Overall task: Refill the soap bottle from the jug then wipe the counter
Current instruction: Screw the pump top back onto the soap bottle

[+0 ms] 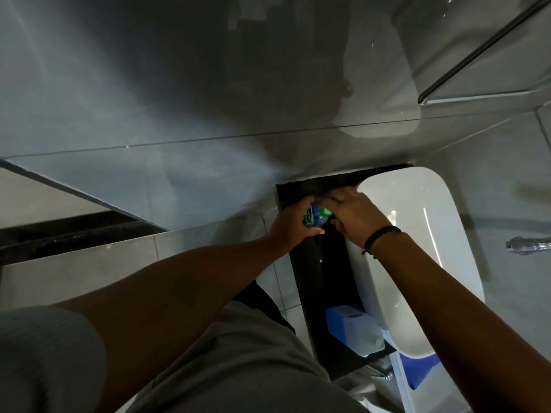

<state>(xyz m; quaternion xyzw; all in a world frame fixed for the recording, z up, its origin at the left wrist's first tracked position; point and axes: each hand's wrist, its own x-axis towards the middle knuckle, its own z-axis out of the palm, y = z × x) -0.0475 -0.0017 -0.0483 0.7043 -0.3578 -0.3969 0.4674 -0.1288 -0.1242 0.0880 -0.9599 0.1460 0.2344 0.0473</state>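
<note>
A small blue soap bottle point(403, 217) with a green top sits at the far end of the black counter point(310, 281), beside the white basin point(417, 263). My left hand point(293, 226) is wrapped around the bottle's body. My right hand point(353, 216) covers the green top from the right, fingers closed on it. A translucent white jug point(353, 329) with a blue side lies on the counter near my body, untouched. The bottle's lower part is hidden by my left hand.
A chrome tap point(527, 245) sticks out at the right over the basin. Glossy grey wall tiles fill the view above. A glass shelf point(483, 70) hangs at the upper right. A blue cloth point(423, 371) lies below the basin's near end.
</note>
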